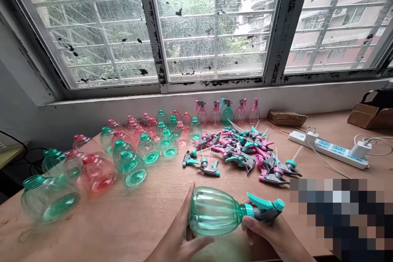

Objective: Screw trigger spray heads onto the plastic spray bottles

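A clear green spray bottle (215,211) lies sideways above the table's front edge, its teal and grey trigger head (265,208) pointing right. My left hand (188,229) grips the bottle around its base. At the neck, the fingers of my right hand (265,229) close around the teal collar and the underside of the trigger head. The trigger head sits on the bottle's neck; whether it is screwed tight I cannot tell. Beyond my hands lies a pile of loose trigger heads (242,161), pink, teal and grey, some with thin dip tubes sticking up.
Several open green and red bottles (133,168) stand on the left of the wooden table (116,221). Bottles with trigger heads (227,114) line the wall at the back. To the right are a white power strip (328,149) with cables, a brown package (287,118) and a cardboard box (368,112).
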The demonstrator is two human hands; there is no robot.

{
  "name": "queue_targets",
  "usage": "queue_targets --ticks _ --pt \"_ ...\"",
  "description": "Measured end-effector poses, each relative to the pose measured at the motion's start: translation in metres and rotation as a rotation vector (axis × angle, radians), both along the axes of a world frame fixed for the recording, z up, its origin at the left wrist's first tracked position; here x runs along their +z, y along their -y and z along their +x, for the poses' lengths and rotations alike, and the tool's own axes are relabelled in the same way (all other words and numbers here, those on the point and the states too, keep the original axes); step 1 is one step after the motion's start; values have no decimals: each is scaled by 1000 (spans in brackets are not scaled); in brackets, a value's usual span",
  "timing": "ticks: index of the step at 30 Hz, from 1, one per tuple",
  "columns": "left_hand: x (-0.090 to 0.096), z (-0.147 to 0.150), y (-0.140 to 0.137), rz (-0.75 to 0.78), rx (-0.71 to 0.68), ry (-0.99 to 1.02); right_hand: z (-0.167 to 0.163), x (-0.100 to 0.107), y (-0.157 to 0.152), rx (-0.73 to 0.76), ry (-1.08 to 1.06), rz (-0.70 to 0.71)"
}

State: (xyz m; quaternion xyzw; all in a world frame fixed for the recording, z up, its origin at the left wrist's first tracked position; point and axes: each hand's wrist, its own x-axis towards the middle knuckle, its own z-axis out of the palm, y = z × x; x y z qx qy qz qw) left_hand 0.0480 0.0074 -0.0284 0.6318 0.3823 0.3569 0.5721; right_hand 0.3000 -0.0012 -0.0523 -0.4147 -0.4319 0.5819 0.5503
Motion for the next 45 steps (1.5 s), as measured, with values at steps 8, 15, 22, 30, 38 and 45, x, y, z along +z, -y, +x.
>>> queue_targets --ticks 8,15,22,30,38,45 --pt "-12 -4 -1 -41 -2 47 1 -3 0 -5 -9 -24" --pt "-7 -7 -2 67 -23 -85 3 -6 -1 16 -32 -4" --pt "-12 -7 1 71 4 -69 4 -7 -2 40 -28 10" --pt "-12 -7 3 58 14 -25 3 -9 -3 53 -76 26" --pt "-16 -9 -3 143 -28 -116 3 -10 -3 41 -84 24" --pt "-29 -14 -5 140 -50 -75 2 -7 -3 28 -78 18"
